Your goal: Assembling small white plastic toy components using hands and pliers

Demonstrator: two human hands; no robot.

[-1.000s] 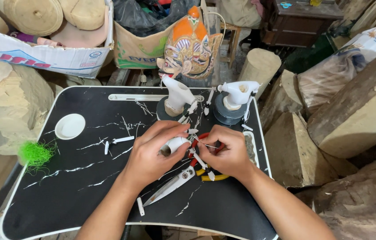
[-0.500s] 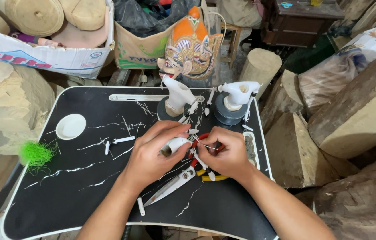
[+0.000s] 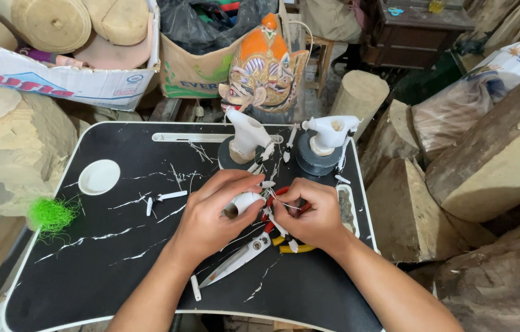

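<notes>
My left hand (image 3: 218,212) grips a small white carved cylinder (image 3: 240,203) over the middle of a black lap table (image 3: 88,258). My right hand (image 3: 309,215) pinches a thin white thread or sliver right beside that piece. Red-handled pliers (image 3: 270,203) and a yellow-handled tool (image 3: 291,248) lie under the hands. White-handled scissors (image 3: 238,260) rest just in front of them.
Two white carved figures (image 3: 248,135) (image 3: 331,132) stand on grey tape rolls at the table's back. A painted orange mask (image 3: 266,67) stands behind. A white dish (image 3: 99,176) sits left, green fibre (image 3: 51,214) at the edge. Wood blocks (image 3: 494,166) crowd the right.
</notes>
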